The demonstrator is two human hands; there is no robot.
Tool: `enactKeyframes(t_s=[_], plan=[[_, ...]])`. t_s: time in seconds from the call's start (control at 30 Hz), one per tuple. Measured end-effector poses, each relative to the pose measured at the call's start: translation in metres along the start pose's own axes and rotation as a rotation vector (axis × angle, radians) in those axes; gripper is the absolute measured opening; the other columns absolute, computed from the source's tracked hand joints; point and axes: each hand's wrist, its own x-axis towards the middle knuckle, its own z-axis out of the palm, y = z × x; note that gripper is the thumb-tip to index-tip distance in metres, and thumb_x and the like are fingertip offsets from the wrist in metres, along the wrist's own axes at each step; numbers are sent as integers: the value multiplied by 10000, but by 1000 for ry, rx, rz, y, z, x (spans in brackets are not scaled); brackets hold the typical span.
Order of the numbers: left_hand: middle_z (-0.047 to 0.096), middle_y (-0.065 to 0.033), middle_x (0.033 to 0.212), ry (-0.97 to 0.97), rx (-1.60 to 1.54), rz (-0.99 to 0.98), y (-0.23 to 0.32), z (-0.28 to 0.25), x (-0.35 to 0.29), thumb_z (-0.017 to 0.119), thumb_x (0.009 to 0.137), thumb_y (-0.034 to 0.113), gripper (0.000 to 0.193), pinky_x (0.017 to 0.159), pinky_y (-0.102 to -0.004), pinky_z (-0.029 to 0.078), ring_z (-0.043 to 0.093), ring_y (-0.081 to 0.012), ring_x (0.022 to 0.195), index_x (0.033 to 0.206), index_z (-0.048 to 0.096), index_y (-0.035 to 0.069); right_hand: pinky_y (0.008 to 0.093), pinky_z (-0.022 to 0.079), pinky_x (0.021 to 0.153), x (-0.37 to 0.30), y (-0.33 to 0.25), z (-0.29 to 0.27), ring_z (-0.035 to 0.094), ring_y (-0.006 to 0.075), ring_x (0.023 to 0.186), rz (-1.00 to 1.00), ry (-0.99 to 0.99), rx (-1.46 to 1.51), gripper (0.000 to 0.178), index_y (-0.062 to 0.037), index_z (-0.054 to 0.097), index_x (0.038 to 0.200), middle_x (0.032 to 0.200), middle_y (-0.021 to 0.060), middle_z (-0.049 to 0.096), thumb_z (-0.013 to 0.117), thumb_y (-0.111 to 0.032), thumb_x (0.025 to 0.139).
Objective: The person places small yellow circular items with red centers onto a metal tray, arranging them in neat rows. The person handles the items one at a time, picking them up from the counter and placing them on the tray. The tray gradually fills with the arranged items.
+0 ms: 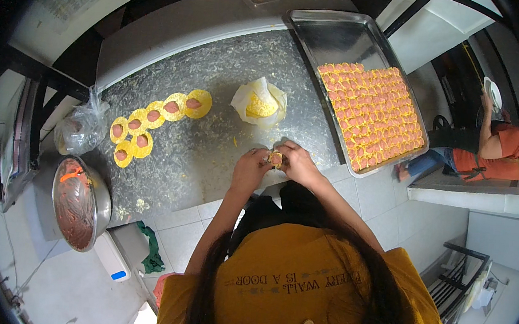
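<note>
Hands [298,164] together around filled wrapper [276,159]

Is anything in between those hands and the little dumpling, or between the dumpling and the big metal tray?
Nothing visible separates the dumpling from the left hand and right hand: both touch it. Toward the metal tray, only the right hand itself lies between.

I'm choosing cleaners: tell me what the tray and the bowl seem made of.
Tray: metal, perhaps steel or aluminium, smooth; its bare end shows soft grey reflections. Bowl: probably stainless steel, fairly polished; its silvery outer wall catches light.
</note>
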Motion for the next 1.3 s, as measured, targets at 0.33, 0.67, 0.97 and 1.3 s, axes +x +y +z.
enactKeyframes(t_s=[0.33, 0.67, 0.97, 1.3], plan=[[606, -131, 712, -47, 23, -14, -11, 4, -3, 696, 664, 96, 209, 582, -337, 477, 618, -261, 646, 830, 578, 47, 406, 460, 744, 0, -7, 1, 551, 348, 874, 12, -72, -47, 296, -20, 590, 947, 909, 164, 558, 544, 45, 662], [600, -130, 754, -28, 126, 0, -4, 4, -5, 670, 693, 128, 221, 622, -392, 462, 596, -305, 719, 852, 537, 51, 417, 458, 732, -4, -13, 2, 544, 362, 835, 7, 94, -66, 206, 10, 548, 878, 897, 179, 535, 545, 35, 673], [588, -149, 781, 13, 46, 4, -10, 15, -5, 662, 707, 126, 228, 623, -396, 457, 589, -318, 734, 855, 512, 38, 418, 464, 708, -4, -6, 10, 541, 363, 845, -34, 79, -7, 233, -5, 548, 882, 887, 165, 527, 546, 39, 654], [616, -129, 820, -14, 76, 1, -16, 19, -4, 686, 696, 96, 283, 612, -330, 486, 626, -258, 718, 937, 553, 32, 420, 466, 695, -8, 6, 17, 554, 359, 813, 0, 69, 52, 212, -14, 560, 846, 872, 155, 544, 567, 44, 642]])
